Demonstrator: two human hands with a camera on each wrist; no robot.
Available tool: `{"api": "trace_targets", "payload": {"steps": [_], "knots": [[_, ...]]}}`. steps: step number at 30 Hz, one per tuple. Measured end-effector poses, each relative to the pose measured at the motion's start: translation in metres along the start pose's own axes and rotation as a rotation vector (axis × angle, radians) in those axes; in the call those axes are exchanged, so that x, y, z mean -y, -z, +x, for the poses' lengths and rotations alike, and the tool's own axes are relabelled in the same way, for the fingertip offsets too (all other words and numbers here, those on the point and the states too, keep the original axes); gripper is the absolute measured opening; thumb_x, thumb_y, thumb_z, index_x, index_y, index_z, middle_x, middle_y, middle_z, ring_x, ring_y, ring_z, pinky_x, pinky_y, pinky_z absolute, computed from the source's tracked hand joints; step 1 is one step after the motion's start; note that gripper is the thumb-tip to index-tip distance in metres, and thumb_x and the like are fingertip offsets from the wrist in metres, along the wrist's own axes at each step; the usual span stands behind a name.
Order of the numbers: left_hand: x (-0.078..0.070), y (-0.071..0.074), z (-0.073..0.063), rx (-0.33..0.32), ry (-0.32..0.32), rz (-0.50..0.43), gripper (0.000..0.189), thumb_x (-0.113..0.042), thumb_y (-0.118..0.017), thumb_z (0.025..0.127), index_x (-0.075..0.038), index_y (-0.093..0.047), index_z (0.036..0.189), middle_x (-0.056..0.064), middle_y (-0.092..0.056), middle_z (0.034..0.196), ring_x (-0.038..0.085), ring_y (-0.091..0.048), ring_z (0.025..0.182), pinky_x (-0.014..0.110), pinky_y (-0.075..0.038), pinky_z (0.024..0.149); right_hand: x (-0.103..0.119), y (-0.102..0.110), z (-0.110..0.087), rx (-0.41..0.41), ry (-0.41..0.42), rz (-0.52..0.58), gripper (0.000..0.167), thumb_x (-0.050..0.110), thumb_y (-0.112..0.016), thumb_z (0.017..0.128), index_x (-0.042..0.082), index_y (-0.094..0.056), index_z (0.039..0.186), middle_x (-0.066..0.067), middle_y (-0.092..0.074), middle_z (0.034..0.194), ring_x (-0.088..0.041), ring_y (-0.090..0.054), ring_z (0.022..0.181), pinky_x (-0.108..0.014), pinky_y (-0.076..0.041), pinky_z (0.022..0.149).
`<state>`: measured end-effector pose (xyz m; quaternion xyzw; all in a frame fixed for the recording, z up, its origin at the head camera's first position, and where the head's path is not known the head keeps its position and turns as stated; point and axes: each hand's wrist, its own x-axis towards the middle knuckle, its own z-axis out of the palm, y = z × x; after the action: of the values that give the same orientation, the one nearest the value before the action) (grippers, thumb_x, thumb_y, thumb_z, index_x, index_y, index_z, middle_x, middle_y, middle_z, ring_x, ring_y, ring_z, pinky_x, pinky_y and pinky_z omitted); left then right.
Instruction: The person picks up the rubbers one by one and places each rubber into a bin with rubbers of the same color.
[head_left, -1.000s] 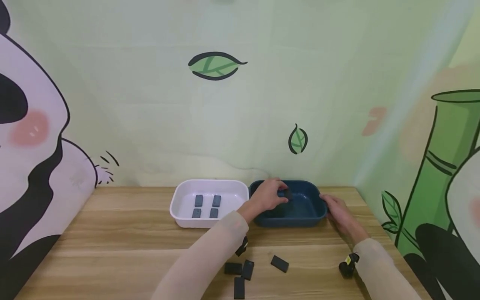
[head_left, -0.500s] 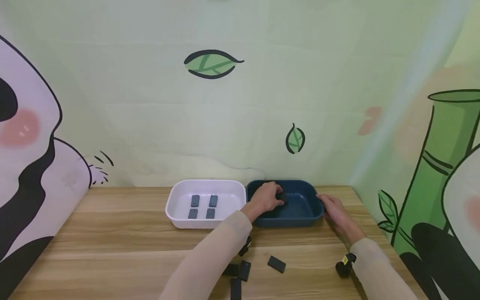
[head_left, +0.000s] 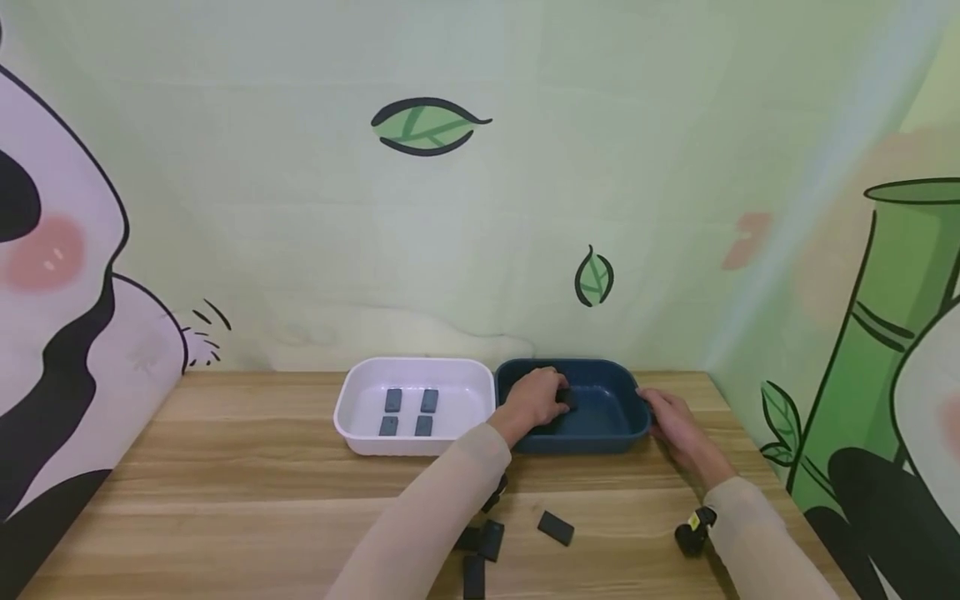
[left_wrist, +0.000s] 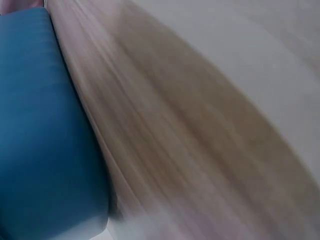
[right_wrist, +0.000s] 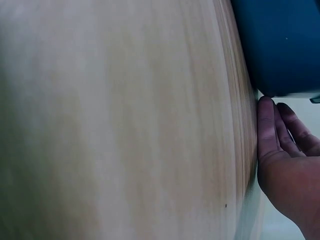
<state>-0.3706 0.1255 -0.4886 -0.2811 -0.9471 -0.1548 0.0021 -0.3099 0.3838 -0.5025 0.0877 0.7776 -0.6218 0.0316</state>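
Observation:
My left hand [head_left: 534, 397] reaches down into the dark blue tray [head_left: 581, 443] and pinches a black rectangular tile [head_left: 565, 399] between thumb and fingers. The tile is held low, close over the tray's floor, and is partly hidden by the fingers. My right hand [head_left: 677, 423] grips the right end of the same tray, near its rim. In the right wrist view, the right fingers [right_wrist: 267, 125] extend against the tray's outer end. The left wrist view catches the tray's blue outer wall [left_wrist: 47, 125], but not the left hand's fingers.
Left of the blue tray, right beside it, stands a white tray [head_left: 401, 446] with several dark tiles [head_left: 429, 402] in two rows. Nearer on the wooden table [head_left: 247, 533] lie several loose black tiles [head_left: 556, 527], some partly behind the left sleeve [head_left: 431, 517].
My left hand has lowered the tile further into the blue tray and shifted slightly nearer. The right hand stays at the tray's end. The head view has shifted slightly.

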Motion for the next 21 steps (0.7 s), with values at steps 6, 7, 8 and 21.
{"api": "trace_targets", "payload": {"steps": [6,7,8,21], "knots": [[-0.002,-0.001,0.001,0.024,0.002,0.050,0.039,-0.034,-0.078,0.099,-0.018,-0.074,0.134,0.001,-0.069,0.127,0.019,-0.064,0.121,0.032,-0.054,0.103,0.000,0.000,-0.001,0.008,0.004,0.011,0.050,0.036,-0.053,0.110,-0.005,-0.058,0.138,0.006,-0.064,0.105,-0.002,-0.060,0.089,-0.020,-0.054,0.075],[-0.003,-0.001,0.002,0.030,0.002,0.061,0.039,-0.034,-0.077,0.099,-0.018,-0.073,0.134,0.001,-0.069,0.127,0.019,-0.064,0.121,0.032,-0.054,0.103,0.000,0.000,-0.002,0.006,0.006,0.010,0.050,0.036,-0.053,0.110,-0.006,-0.058,0.138,0.006,-0.064,0.105,-0.002,-0.060,0.089,-0.020,-0.054,0.076],[-0.004,0.000,0.002,0.035,0.002,0.069,0.040,-0.034,-0.077,0.099,-0.018,-0.073,0.135,0.001,-0.069,0.127,0.019,-0.064,0.121,0.032,-0.054,0.102,0.000,0.000,-0.002,0.004,0.006,0.011,0.051,0.036,-0.053,0.110,-0.006,-0.057,0.139,0.005,-0.064,0.107,-0.002,-0.060,0.090,-0.020,-0.054,0.076],[-0.008,0.020,-0.005,0.172,-0.051,0.115,0.057,-0.036,-0.078,0.098,-0.010,-0.063,0.147,0.008,-0.063,0.141,0.024,-0.060,0.131,0.033,-0.050,0.109,-0.003,0.000,0.001,0.016,-0.011,0.023,0.061,0.038,-0.050,0.111,-0.009,-0.047,0.150,-0.008,-0.060,0.128,-0.004,-0.058,0.098,-0.019,-0.054,0.082]]}}
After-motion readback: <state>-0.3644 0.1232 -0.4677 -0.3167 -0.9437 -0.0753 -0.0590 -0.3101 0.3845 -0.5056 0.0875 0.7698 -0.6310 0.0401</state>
